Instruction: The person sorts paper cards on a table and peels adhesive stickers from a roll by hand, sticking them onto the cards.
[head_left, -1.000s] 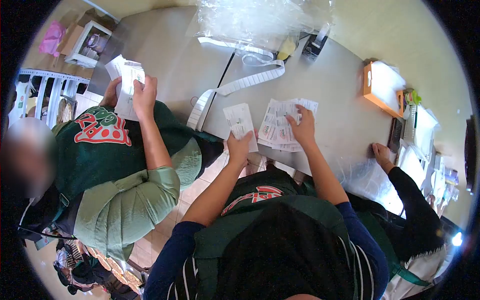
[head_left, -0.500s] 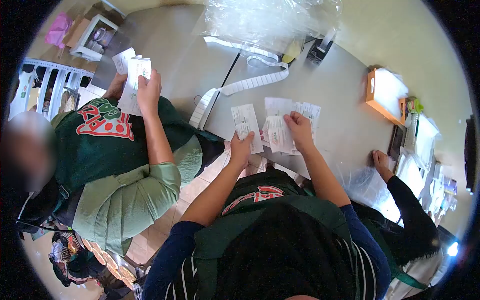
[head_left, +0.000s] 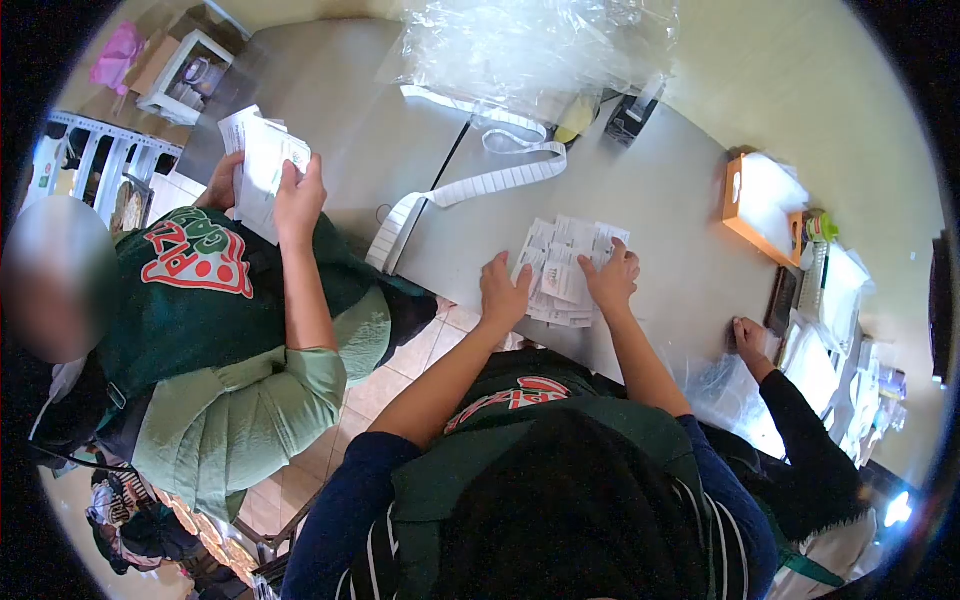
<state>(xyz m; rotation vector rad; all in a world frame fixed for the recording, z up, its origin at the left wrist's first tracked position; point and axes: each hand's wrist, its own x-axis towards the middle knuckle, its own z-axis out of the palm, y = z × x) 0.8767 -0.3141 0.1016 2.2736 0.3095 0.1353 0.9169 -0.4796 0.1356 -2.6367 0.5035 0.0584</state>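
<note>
A loose pile of printed paper slips (head_left: 562, 272) lies near the table's front edge, its sheets overlapping unevenly. My left hand (head_left: 503, 292) is at the pile's left side, thumb and fingers apart along the edge. On the opposite side, my right hand (head_left: 612, 280) has its fingers spread and curved, with the thumb over the upper slips. Neither hand has a slip lifted off the table. To my left, a co-worker in a green apron holds a bundle of similar slips (head_left: 265, 175) in both hands.
A long strip of white labels (head_left: 490, 183) curls over the table (head_left: 680, 200) left of the pile. Clear plastic bags (head_left: 540, 45) heap at the back, beside a black box (head_left: 632, 118). An orange tray (head_left: 745, 205) stands right, near another person's hand (head_left: 752, 342).
My left hand has put its slip down on the pile, and the slips now lie closer together. Both my hands have opened at the pile's sides. The co-worker's bundle has fanned differently.
</note>
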